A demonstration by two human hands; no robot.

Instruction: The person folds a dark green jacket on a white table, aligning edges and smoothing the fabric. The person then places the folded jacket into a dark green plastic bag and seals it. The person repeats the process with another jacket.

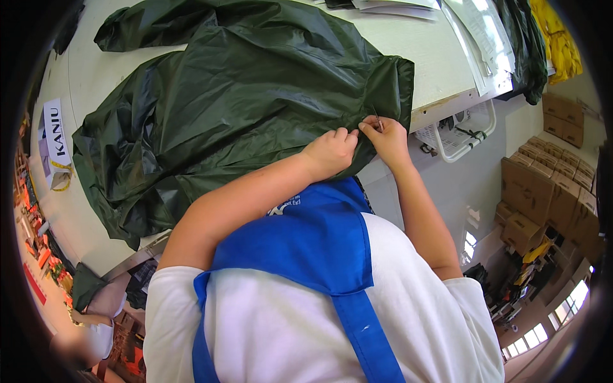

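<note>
A dark green, shiny coat-like garment point(255, 83) lies spread and creased on the white table, with one sleeve reaching to the far left. My left hand point(332, 153) is closed, its fingers pinching the garment near its right edge. Close beside it, fingertips almost meeting, my right hand point(388, 137) is closed in a pinch at the same edge. A small thin metal tool point(377, 119) sticks up from between the right fingers; its kind is too small to tell. The bit of cloth between both hands is partly hidden by the fingers.
Papers point(476, 38) lie on the white table point(440, 70) at the far right. A white wire basket point(463, 131) hangs below its edge. Cardboard boxes point(536, 185) are stacked at right, and a yellow tape measure point(62, 182) sits at left. Another person point(96, 338) is at lower left.
</note>
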